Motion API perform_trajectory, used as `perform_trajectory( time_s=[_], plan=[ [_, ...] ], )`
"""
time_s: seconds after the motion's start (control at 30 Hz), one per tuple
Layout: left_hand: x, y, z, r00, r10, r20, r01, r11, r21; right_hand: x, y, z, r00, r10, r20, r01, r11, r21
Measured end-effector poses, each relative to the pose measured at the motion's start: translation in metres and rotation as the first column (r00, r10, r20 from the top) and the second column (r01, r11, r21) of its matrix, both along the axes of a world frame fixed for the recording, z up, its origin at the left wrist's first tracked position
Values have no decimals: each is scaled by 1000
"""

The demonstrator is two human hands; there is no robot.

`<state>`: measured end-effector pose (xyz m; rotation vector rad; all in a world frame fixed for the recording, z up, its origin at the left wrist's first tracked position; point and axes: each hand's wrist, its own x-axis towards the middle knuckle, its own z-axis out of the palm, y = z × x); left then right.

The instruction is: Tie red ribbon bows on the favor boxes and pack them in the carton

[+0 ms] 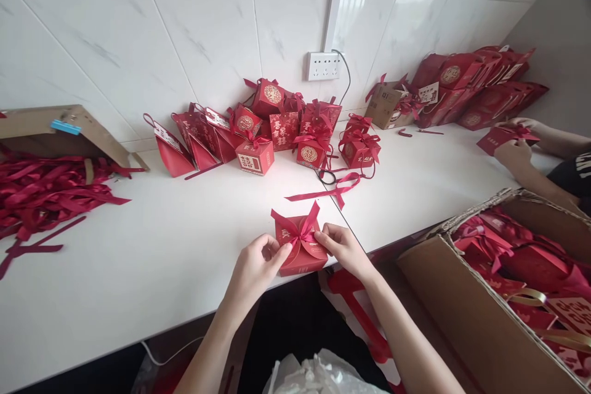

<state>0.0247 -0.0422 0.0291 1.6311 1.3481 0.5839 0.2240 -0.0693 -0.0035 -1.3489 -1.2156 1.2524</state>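
A red gift box [303, 263] with overlapping curved flaps rests at the table's front edge. On its top a dark pink ribbon [301, 233] is tied in a bow, with two tails sticking up and outward. My left hand [258, 265] is closed at the bow's left side, its thumb pressing the ribbon against the fingers. At the opposite side, my right hand [344, 247] pinches the bow's right part with thumb and forefinger. The box's underside is hidden.
Finished red boxes [272, 123] stand along the tiled wall. Loose ribbons [50, 188] spill from a carton at left. Black scissors [327, 177] lie behind the box. An open carton [443, 283] of red boxes stands at right. Another person's hands [517, 151] hold a red box.
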Motion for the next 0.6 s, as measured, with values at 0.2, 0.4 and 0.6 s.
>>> perform_trajectory(
  time_s=[0.2, 0.4, 0.6],
  plan=[
    [-6, 18, -10, 961, -144, 236, 175, 977, -118, 2, 0, 1, 989, 21, -147, -25, 999, -26],
    [-6, 25, -18, 924, -122, 362, 202, 961, -191, 1, 2, -13, 942, 18, -336, -36, 998, -47],
    [-11, 30, -21, 944, -159, 288, 211, 965, -159, 0, 6, -19, 906, -6, -422, -6, 1000, -27]
  ],
)
